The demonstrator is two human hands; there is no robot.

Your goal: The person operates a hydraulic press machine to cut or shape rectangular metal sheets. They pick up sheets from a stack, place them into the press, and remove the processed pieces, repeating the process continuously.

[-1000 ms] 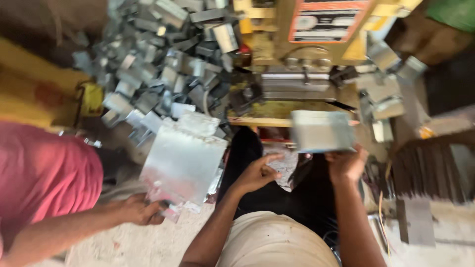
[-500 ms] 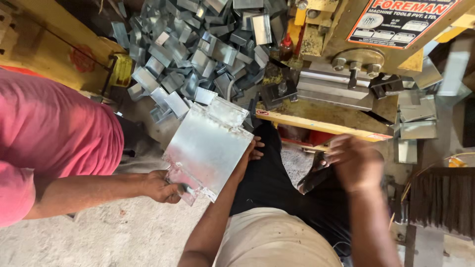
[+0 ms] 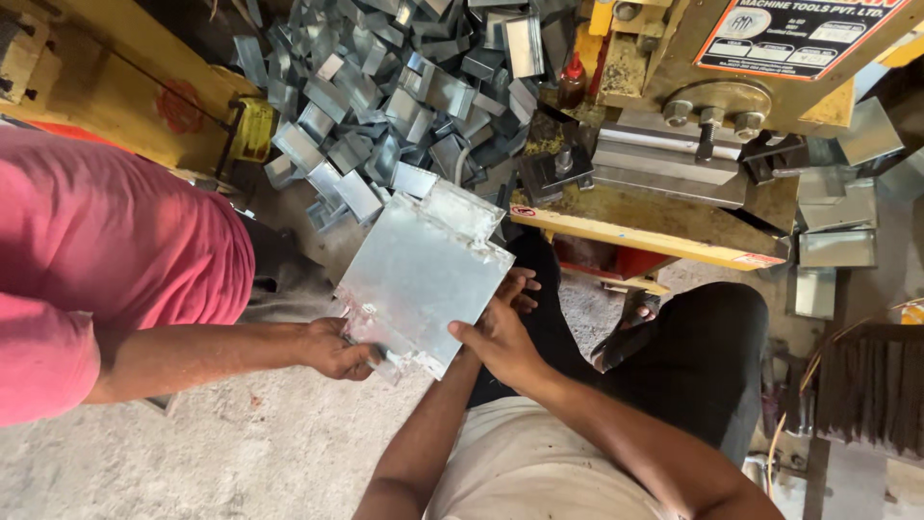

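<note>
Right hand (image 3: pixel 500 332) grips the galvanised sheet's (image 3: pixel 419 279) right edge; left hand hidden, state unclear. Co-worker's hand (image 3: pixel 332 349) holds the seven-o'clock corner; sheet not yet under the press (image 3: pixel 674 173).

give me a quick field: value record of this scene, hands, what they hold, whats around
setting: workshop floor beside a yellow press machine
right hand: right hand grips the right edge of the metal sheet
left hand: left hand mostly hidden behind the sheet, only fingertips show
co-worker: co-worker's hand holds the sheet's lower left corner; pink shirt
sheet: flat, grey, tilted, with notched corners
behind: pile of bent metal pieces
on machine: small red-capped bottle
right side: stacked metal blanks
</note>
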